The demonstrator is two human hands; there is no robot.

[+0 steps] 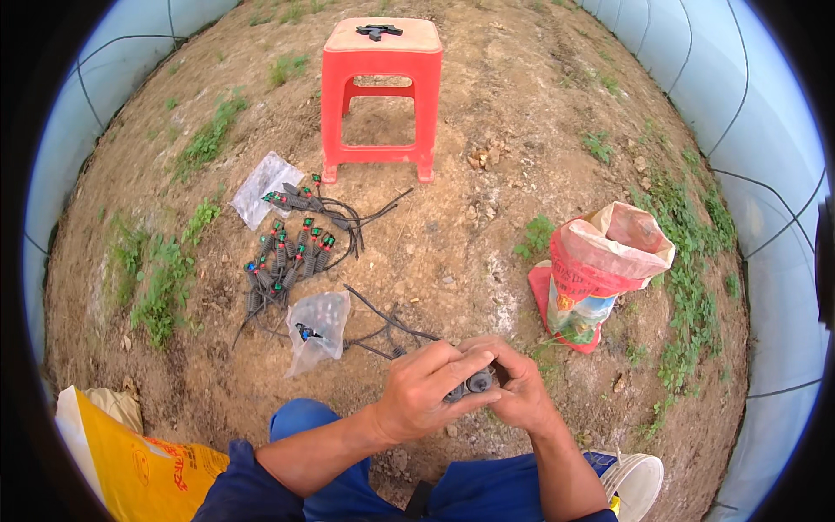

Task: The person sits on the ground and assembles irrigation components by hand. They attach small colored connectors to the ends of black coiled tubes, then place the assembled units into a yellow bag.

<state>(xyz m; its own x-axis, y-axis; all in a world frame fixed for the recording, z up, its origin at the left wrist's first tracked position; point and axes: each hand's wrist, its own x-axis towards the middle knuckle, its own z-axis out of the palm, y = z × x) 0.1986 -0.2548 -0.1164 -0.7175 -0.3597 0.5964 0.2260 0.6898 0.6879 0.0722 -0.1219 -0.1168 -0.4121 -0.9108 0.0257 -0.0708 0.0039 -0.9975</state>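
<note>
Close in front of my body, both hands meet around a dark grey fitting with a round knobbed end [479,380]. My left hand [422,387] is closed on it from the left, thumb and forefinger reaching across it. From the other side my right hand [522,387] grips it with bent fingers. The rest of the fitting is hidden by my fingers. A thin black tube [391,317] runs up and left from beside my left hand. Left of it, a clear plastic bag [318,329] with small dark and blue parts lies on the soil.
Several ribbed black sprinkler-like pieces with green and red tops [296,252] lie on the ground near another clear bag [265,187]. A red stool [381,63] carries black parts [378,31]. Around me are an open woven sack [600,270], white bucket [639,487] and yellow bag [148,470].
</note>
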